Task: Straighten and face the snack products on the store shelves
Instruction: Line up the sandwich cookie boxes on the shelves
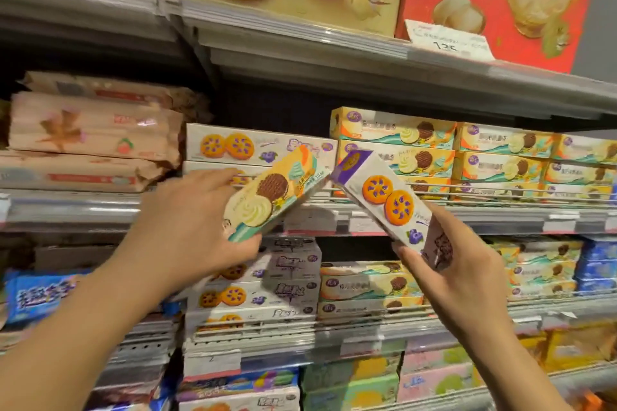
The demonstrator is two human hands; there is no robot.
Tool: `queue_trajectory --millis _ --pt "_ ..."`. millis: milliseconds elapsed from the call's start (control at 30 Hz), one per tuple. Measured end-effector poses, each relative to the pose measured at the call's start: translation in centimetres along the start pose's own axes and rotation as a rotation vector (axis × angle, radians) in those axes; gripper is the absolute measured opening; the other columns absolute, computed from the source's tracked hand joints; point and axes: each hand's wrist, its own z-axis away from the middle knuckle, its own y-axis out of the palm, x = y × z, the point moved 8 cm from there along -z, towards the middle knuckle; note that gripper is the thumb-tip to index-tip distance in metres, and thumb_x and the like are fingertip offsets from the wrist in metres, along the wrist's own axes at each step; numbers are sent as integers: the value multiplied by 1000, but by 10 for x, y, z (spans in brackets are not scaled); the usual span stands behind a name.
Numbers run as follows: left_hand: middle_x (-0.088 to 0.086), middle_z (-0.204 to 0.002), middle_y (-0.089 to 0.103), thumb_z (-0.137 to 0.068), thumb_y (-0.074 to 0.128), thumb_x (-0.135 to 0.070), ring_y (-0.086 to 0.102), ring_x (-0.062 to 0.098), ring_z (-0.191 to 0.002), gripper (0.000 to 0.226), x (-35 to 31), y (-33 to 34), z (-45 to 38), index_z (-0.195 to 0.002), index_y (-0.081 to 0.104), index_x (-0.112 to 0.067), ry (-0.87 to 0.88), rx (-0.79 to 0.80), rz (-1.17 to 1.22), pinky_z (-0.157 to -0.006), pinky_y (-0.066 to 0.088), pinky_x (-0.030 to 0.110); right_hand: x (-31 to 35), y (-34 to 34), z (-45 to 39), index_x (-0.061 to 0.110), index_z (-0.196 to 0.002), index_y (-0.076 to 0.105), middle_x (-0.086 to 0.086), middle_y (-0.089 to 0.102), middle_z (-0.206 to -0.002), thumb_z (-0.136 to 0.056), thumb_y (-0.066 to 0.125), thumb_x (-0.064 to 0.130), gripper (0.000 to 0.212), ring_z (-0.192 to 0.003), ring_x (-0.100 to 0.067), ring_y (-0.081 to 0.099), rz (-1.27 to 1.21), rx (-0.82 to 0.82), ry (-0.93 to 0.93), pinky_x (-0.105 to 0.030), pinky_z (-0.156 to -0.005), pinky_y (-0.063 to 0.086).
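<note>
The left hand (187,227) grips a yellow sandwich-cookie box (272,197), fingers curled round its lower end, box tilted up to the right. The right hand (457,274) grips a white blueberry-cookie box (384,200), tilted up to the left. Both boxes are held in front of the middle shelf (467,213), upper ends nearly meeting. Matching white boxes (253,145) and yellow boxes (500,157) sit stacked on that shelf.

Two hands (187,223), two held boxes (273,193)
</note>
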Motion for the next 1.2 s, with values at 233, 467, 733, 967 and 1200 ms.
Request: queue_trajectory --millis 233,467,733,967,1200 --pt "-17 -163 30 -71 47 -75 37 9 -145 73 34 17 36 -127 66 -34 -133 20 312 -112 41 38 39 16 -31 12 -137 57 -11 67 -124 -79 82 22 63 -107 -31 64 -13 -44 -174 -52 -84 55" --pt "-11 -165 26 -71 52 -75 33 11 -148 61 49 36 60 -108 70 -30 -110 48 316 -120 33 39 89 7 -97 9 -137 57 -17 67 -121 -85 80 21 59 -106 -37 62 18 -215 -397 -51 -87 52" --pt "6 -160 40 -69 58 -72 41 24 -145 58 46 46 63 -93 69 -20 -36 49 127 -115 27 37 177 57 -155 24 -137 58 -5 70 -127 -78 80 42 65 -113 -33 63 271 55 -576 -47 -90 49" --pt "3 -160 39 -68 57 -72 37 21 -148 57 46 46 63 -90 68 -20 -39 45 127 -112 36 36 193 100 -164 23 -139 56 -1 70 -124 -84 78 46 63 -109 -30 63 273 130 -550 -46 -84 52" --pt "-5 -151 47 -68 62 -69 47 18 -135 49 49 41 58 -85 63 -23 -108 -25 202 -99 49 38 176 124 -170 25 -142 51 -2 69 -125 -89 69 54 63 -113 -30 62 275 162 -483 -46 -90 48"
